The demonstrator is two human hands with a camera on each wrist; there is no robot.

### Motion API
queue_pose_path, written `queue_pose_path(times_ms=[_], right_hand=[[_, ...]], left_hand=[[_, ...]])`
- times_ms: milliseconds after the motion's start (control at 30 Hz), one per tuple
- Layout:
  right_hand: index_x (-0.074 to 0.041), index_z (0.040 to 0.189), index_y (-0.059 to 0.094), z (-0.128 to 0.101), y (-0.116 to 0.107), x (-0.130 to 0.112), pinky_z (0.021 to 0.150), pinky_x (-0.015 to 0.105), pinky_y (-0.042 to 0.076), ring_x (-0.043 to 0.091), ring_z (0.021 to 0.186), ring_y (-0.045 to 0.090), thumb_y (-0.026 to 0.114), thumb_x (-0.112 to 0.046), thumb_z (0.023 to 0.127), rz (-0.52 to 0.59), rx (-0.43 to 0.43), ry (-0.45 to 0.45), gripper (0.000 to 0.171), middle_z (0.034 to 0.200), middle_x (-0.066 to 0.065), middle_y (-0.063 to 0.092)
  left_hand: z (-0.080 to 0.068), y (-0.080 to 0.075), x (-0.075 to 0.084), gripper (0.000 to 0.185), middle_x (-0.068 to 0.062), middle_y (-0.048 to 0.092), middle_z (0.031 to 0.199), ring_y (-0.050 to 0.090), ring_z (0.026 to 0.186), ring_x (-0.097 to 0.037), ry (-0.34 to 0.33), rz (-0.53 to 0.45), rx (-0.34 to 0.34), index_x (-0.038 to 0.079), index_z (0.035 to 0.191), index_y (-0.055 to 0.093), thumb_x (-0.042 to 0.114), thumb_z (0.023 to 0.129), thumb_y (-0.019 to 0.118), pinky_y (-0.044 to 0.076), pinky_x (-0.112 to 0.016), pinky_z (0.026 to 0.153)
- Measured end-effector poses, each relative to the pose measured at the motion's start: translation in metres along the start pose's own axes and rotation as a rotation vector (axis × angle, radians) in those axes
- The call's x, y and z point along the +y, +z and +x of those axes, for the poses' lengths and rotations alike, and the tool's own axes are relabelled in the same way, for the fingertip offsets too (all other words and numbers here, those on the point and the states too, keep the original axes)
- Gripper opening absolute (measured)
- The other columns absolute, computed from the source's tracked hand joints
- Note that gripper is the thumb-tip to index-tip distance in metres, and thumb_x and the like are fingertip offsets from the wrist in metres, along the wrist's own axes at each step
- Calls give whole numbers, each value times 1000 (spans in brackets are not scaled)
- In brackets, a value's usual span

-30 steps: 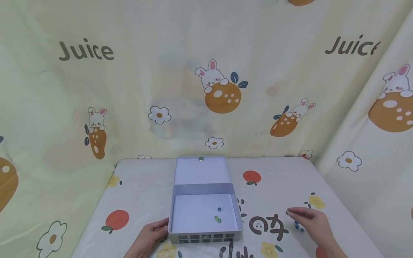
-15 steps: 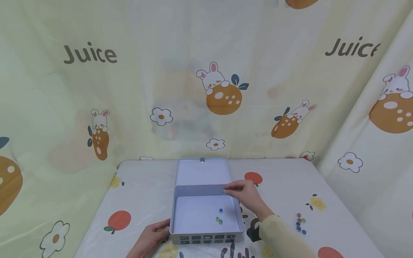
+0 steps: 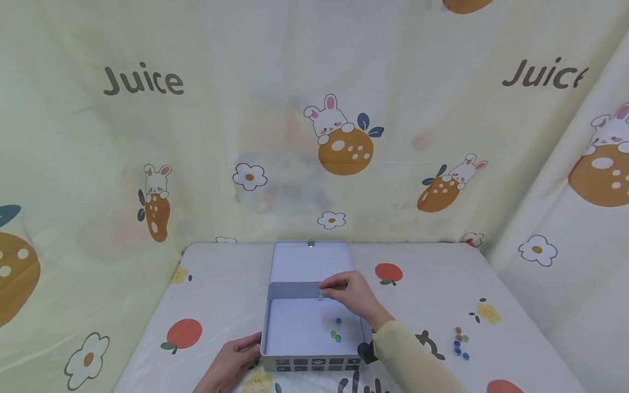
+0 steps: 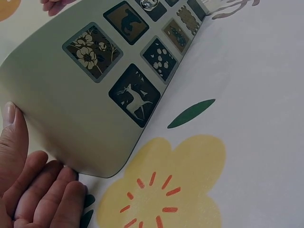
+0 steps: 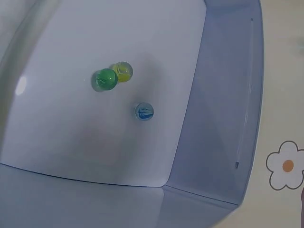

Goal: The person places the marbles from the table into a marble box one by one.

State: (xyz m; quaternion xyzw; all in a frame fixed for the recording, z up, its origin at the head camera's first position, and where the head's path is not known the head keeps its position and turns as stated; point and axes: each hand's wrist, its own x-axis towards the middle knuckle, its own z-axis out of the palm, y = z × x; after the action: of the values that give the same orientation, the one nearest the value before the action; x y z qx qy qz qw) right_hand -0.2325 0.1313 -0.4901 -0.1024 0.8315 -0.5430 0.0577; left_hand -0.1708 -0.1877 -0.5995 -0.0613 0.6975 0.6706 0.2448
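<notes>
A small marble (image 3: 320, 296), hard, smooth and apt to slip or roll, is pinched at its sides by the right hand (image 3: 351, 295) fingers over the tin's (image 3: 314, 362) far wall. Three marbles (image 5: 123, 88) lie inside. The left hand (image 3: 236, 357) fingers curl round the tin's near-left corner on the desk (image 3: 221, 295).

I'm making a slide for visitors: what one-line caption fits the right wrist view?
Three glass marbles, green, yellow and blue, lie on the white floor of an open tin box.
</notes>
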Motion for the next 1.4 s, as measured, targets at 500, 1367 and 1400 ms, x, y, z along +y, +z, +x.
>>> queue_pose_path(times_ms=[500, 1367, 1400], right_hand=[[-7, 110, 79, -8, -19, 7, 93, 34, 64, 17, 97, 76, 78, -11, 90, 33, 50, 67, 20, 108, 8, 79], [-5, 128, 71, -160, -213, 155, 83, 28, 65, -24, 83, 53, 76, -43, 92, -242, 338, 468, 52, 119, 7, 77], [-5, 128, 71, -162, -213, 157, 84, 31, 65, -21, 84, 56, 76, -44, 92, -233, 330, 480, 53, 119, 8, 77]], left_hand=[[4, -1, -3, 71, -25, 48, 154, 46, 144, -40, -18, -6, -5, -7, 150, 43, 27, 96, 72, 56, -42, 108], [2, -3, 0, 76, -25, 46, 155, 44, 145, -41, -32, 13, -30, -8, 152, 39, 31, 96, 73, 54, -44, 111], [2, -3, 0, 77, -26, 46, 155, 44, 145, -41, -32, 11, -32, -8, 152, 38, 31, 96, 73, 54, -44, 111]])
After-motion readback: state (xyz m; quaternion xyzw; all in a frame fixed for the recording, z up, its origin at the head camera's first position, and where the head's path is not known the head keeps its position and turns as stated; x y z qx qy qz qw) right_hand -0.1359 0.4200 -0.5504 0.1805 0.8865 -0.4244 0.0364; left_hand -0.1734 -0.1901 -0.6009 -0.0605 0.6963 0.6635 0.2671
